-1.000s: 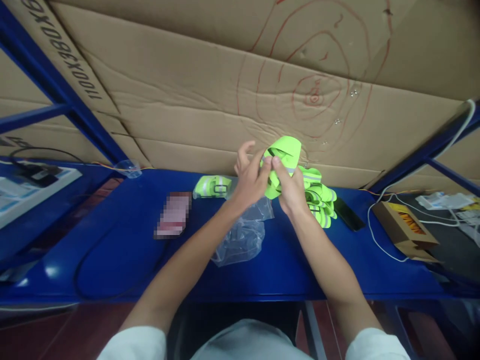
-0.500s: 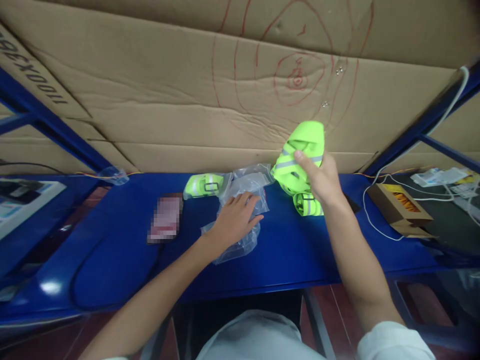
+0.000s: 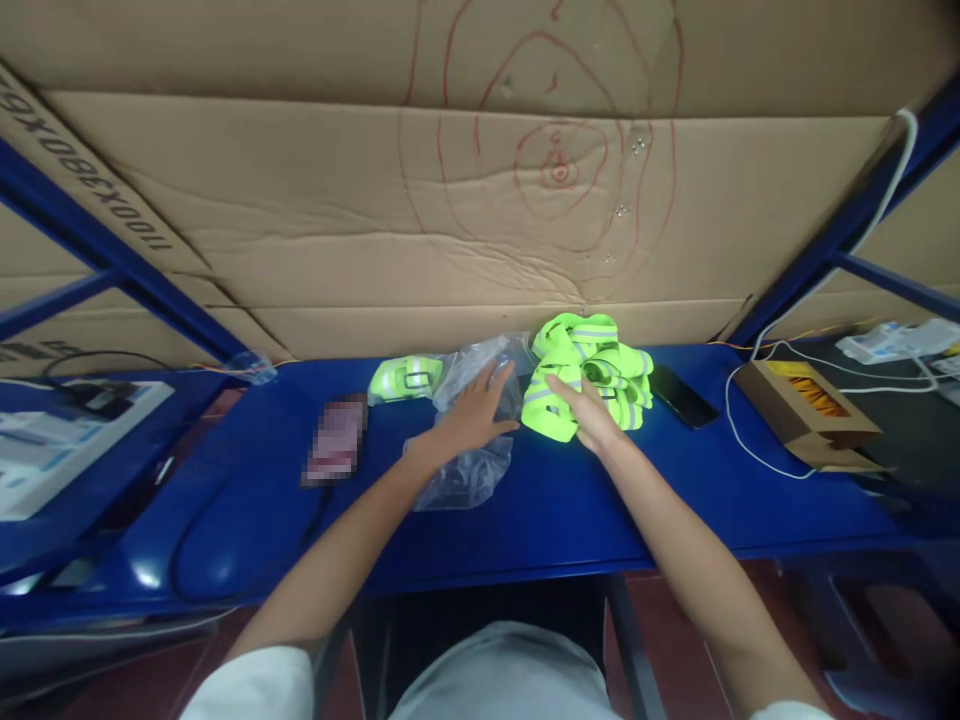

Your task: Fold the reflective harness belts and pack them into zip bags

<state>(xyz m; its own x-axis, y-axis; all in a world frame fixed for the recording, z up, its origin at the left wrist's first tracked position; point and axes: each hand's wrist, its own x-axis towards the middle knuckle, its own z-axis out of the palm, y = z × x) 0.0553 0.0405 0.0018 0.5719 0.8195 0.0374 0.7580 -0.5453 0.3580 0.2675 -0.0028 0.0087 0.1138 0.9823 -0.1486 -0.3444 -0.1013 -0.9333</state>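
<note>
My left hand (image 3: 471, 415) rests with spread fingers on crumpled clear plastic bags (image 3: 469, 478) at the middle of the blue table. My right hand (image 3: 591, 412) pinches the near part of a heap of neon-yellow reflective straps (image 3: 574, 345) just right of the bags; its thumb lies on top and the other fingers are partly hidden. The heap has grey reflective stripes and loose loops. Left of the bags, a folded neon reflective strap (image 3: 405, 380) with a dark buckle lies in clear plastic.
A black phone (image 3: 682, 397) lies right of the heap. Left stands a pixelated reddish item (image 3: 335, 440). An open cardboard box (image 3: 806, 410) and white cables (image 3: 750, 440) are at the right. A cardboard wall (image 3: 337, 220) with red circles backs the blue table (image 3: 570, 530).
My right hand has come down and left, lowering the raised neon strap onto the heap. The phone now shows beside it. My left hand stays over the bags, and the view has shifted slightly.
</note>
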